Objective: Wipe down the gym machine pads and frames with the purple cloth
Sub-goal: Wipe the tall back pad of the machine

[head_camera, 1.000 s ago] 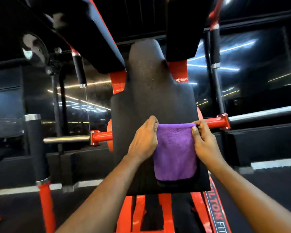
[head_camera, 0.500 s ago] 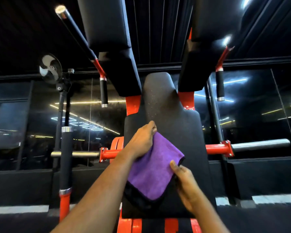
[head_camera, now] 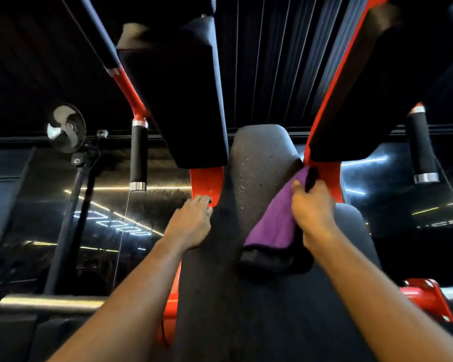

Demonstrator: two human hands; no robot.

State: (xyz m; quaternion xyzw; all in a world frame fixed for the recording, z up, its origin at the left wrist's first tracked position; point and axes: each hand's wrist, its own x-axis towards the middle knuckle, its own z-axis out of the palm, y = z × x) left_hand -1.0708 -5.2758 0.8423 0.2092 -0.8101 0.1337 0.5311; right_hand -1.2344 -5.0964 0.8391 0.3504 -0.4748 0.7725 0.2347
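black fan (head_camera: 66, 128) on stand, left | reflective glass wall (head_camera: 110, 223) behind

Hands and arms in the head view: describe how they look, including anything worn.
The left hand and right hand are bare, with no gloves and no rings to be seen. The left forearm and right forearm are uncovered as far as the picture's edge: no sleeve, watch or wristband is in view, and no markings show.

Arms fwd, L hand (head_camera: 191, 222) flat, R hand (head_camera: 313, 209) gripping purple cloth (head_camera: 272, 227)
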